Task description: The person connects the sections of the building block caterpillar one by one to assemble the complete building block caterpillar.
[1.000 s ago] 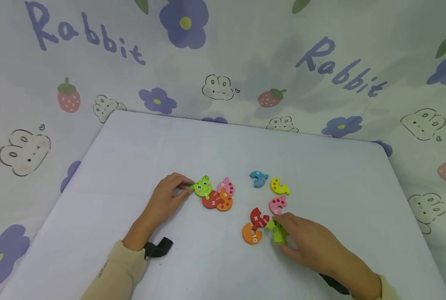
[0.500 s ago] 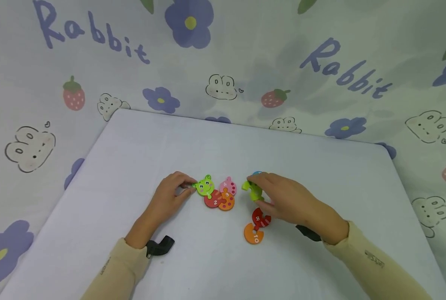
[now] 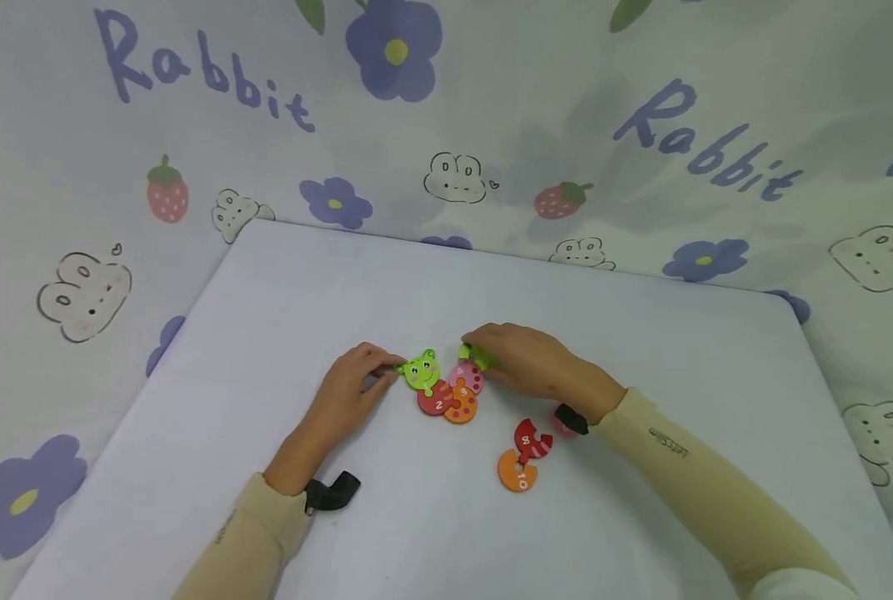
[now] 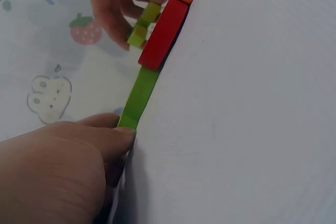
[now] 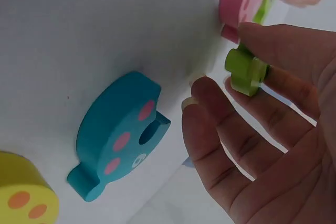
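My left hand [image 3: 348, 392] pinches the edge of the green face piece [image 3: 421, 372], which lies joined to red piece 2 [image 3: 435, 398], orange piece 3 [image 3: 460, 406] and pink piece 4 [image 3: 466, 378]. Between thumb and fingers my right hand [image 3: 532, 362] holds a light green piece [image 3: 482, 357], just above and behind the pink one. In the right wrist view this green piece [image 5: 247, 72] is seen edge-on near the pink piece [image 5: 237, 1]. The left wrist view shows my left thumb and a finger on the green face piece's side [image 4: 138, 97].
Red piece 8 [image 3: 532, 440] and orange piece 10 [image 3: 517, 472] touch each other in front of my right forearm. Another pink piece [image 3: 564, 422] is partly hidden under the right wrist camera. A blue piece [image 5: 118, 132] and a yellow piece [image 5: 26, 195] lie beside the right hand.
My right hand has carried the light green piece from beside the red and orange pieces, leftward and back, to the pink piece 4. My left hand keeps its pinch on the face piece.
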Tool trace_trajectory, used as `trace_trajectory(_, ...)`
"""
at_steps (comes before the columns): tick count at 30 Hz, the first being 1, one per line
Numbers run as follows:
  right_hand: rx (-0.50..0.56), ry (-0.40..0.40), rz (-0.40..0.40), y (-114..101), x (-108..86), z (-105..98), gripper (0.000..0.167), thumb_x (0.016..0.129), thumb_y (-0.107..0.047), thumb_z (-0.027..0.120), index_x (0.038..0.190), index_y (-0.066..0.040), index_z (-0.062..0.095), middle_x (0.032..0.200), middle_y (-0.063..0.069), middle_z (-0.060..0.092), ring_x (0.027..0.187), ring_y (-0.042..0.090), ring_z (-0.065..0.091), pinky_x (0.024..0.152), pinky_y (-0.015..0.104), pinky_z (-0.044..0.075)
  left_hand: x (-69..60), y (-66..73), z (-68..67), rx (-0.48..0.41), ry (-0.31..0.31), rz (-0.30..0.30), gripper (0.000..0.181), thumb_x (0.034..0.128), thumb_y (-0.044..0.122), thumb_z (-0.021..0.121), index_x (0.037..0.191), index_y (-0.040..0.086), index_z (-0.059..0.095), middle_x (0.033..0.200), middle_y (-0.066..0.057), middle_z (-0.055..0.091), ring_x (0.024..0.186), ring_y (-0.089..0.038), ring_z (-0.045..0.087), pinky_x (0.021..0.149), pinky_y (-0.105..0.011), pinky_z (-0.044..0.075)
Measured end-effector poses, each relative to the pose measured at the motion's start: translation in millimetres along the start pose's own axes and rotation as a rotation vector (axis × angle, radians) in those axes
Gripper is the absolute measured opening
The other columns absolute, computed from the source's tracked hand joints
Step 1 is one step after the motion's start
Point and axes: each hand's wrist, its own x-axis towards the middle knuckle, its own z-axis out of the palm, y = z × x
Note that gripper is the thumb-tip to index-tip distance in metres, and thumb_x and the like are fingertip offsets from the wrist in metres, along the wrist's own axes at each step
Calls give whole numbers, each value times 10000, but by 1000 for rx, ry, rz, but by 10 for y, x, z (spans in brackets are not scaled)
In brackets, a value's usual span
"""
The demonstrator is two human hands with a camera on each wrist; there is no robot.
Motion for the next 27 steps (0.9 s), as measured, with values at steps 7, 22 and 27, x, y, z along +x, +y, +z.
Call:
trace_trajectory(7,-41,-37,14,2,37,-18,531,966,-190,781,1468,-155,613,1428,28,636,1233,233,604,1004,393,532,35,-6,2,44,45,23,192,990,69,725,1167,120,778,1069,-6,663,937,-174,605,797,-367,504)
trace_trajectory(22,-276,-13,-66,-93,123,33,457,964,-222,785,1405,-202,667,1326,23,700,1136,237,665,924,375,572,-10,-19,-4,24,50,47,274,932,103,802,1204,128,773,1049,-6,648,919,-180,592,819,-403,476)
trace_trajectory(27,-322,8,-126,-152,97,63,373,976,-203,765,1343,-195,704,1266,53,700,1100,250,668,906,376,579,-2,-5,0,23,41,42,275,938,100,797,1210,130,769,1060,-3,649,936,-178,598,838,-402,480)
